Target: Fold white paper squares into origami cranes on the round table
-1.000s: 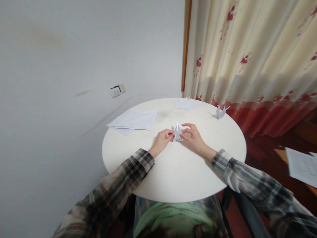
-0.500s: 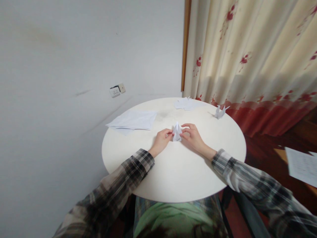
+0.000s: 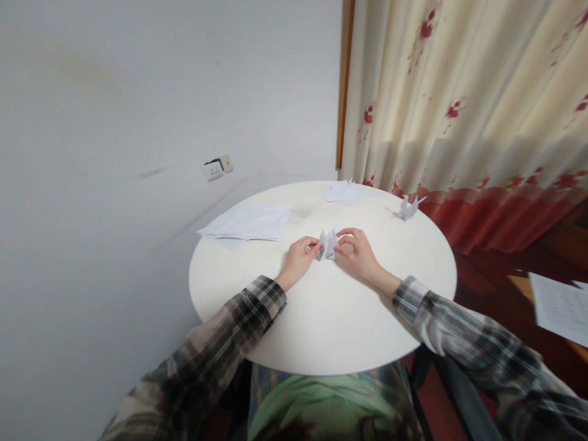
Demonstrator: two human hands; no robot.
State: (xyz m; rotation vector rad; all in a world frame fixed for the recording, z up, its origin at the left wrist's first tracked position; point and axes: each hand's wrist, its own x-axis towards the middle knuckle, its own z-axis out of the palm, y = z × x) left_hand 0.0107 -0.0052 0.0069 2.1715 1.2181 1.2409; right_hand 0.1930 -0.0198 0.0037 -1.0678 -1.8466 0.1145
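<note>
A small piece of folded white paper [image 3: 327, 244] stands at the middle of the round white table [image 3: 316, 324], its folds parted into pointed flaps. My left hand [image 3: 300, 257] pinches its left flap between thumb and fingers. On the other side, my right hand [image 3: 359, 250] grips the right edge with a curled thumb and fingers. A finished-looking white paper crane [image 3: 408, 208] sits near the table's right edge, beyond my right hand.
A stack of white paper sheets [image 3: 248, 222] lies at the table's left, close to the wall [image 3: 138, 110]. More white paper pieces [image 3: 344, 192] lie at the far edge. Patterned curtains [image 3: 459, 122] hang behind on the right. Printed sheets [image 3: 560, 309] lie lower at the far right.
The folded paper has spread, its left flap now standing apart from the peak, which leans right. Both hands keep their hold, almost in the same place.
</note>
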